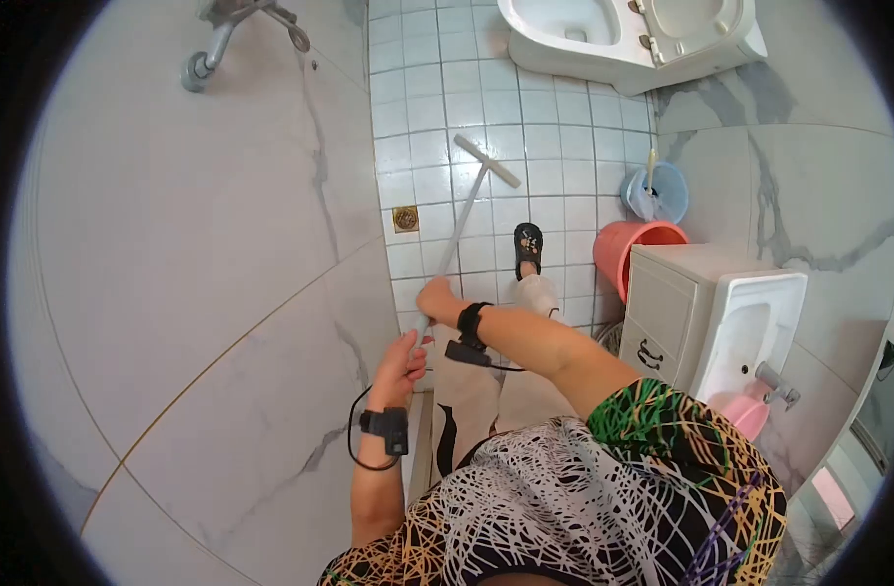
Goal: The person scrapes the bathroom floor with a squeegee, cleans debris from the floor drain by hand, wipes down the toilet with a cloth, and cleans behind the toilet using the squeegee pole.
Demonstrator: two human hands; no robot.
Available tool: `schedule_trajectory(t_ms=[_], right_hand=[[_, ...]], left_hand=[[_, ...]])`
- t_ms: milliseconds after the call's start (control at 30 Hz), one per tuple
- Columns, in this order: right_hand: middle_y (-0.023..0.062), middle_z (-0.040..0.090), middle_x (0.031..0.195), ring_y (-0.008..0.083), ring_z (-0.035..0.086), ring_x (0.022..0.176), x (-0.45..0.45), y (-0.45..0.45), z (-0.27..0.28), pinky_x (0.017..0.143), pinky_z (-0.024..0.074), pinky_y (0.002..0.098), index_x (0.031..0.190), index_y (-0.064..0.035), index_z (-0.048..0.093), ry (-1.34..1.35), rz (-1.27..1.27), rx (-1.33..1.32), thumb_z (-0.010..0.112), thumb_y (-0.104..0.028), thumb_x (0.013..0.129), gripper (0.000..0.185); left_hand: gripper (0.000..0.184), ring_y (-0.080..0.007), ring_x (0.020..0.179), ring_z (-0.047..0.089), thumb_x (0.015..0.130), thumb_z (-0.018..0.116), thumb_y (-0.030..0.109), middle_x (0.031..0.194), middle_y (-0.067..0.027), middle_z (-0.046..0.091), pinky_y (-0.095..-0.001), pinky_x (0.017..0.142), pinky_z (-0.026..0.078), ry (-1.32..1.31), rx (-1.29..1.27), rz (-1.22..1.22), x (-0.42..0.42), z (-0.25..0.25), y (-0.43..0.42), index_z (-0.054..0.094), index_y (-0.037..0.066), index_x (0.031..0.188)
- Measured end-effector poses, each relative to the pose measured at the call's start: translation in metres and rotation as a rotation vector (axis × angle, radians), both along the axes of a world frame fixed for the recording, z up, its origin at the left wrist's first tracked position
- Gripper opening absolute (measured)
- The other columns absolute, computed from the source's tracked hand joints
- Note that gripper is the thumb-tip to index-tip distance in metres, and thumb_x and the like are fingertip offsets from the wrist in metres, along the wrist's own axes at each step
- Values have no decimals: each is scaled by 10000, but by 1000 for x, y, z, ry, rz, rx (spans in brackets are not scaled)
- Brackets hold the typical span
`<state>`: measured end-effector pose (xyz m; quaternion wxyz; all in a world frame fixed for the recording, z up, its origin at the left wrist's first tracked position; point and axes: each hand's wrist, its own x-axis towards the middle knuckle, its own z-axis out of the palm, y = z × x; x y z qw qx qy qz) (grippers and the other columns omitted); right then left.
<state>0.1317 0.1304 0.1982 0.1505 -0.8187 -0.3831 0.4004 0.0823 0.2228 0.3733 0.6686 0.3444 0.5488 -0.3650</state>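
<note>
In the head view, I see the right hand (435,296) wrapped round the squeegee (459,236), the left hand (400,361) curled near its butt. Its shaft runs seven to one o'clock; its head (503,175) lies at one o'clock on the floor tiles (548,177), nearer the right.

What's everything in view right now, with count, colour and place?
floor squeegee: 1, grey, head on floor
floor drain: 1, brassy, left of squeegee
toilet: 1, white, far end
blue bucket: 1, light blue, right
long handle: 1, cream, in blue bucket
red bucket: 1, coral, beside cabinet
cabinet: 1, off-white, right
washbasin: 1, white, beside cabinet
tap: 1, grey, at washbasin
wall fitting: 1, silver, left wall
clog: 1, black, on foot
wrist straps: 2, black, on wrists
left hand: 1, bare, handle's near end
right hand: 1, bare, farther along handle
</note>
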Motion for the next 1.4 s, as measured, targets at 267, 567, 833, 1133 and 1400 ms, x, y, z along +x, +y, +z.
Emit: schedule_trajectory(t_ms=[267, 567, 833, 1133, 1400], right_hand=[[142, 591, 832, 306, 620, 705, 22, 19, -5, 522, 482, 451, 912, -23, 563, 1054, -1082, 167, 654, -113, 685, 260], [159, 476, 728, 286, 536, 612, 124, -104, 68, 497, 486, 421, 809, 37, 455, 1371, -1517, 459, 538, -44, 747, 131], [45, 462, 626, 110, 448, 519, 189, -224, 72, 465, 382, 208, 989, 94, 459, 1670, -1742, 828, 562, -126, 848, 281], [-1, 394, 521, 140, 434, 501, 240, -289, 72, 489, 389, 258, 554, -96, 384, 1729, -2181, 1499, 577, -127, 815, 326], [59, 453, 653, 188, 481, 599, 309, -332, 35, 534, 455, 329, 794, -41, 497, 1012, -2583, 1447, 463, 18, 833, 79]], left_hand=[[297, -78, 430, 401, 942, 462, 303, 652, -16, 496, -222, 364, 295, -254, -11, -55, 45, 58, 5, 469, 33, 1064], [587, -232, 854, 642, 907, 526, 346, 1154, -164, 559, -272, 548, 530, -621, 250, -350, 108, 22, 34, 358, -16, 1337], [515, -240, 950, 607, 882, 576, 321, 1191, -167, 529, -307, 650, 539, -841, 198, -466, 207, -25, 3, 483, -42, 1235], [503, -256, 951, 609, 875, 581, 331, 1184, -161, 536, -323, 649, 539, -913, 174, -507, 285, -23, 8, 500, -32, 1215], [460, -219, 918, 613, 890, 566, 317, 1128, -114, 561, -308, 639, 534, -973, 251, -547, 361, -15, 24, 510, -20, 1198]])
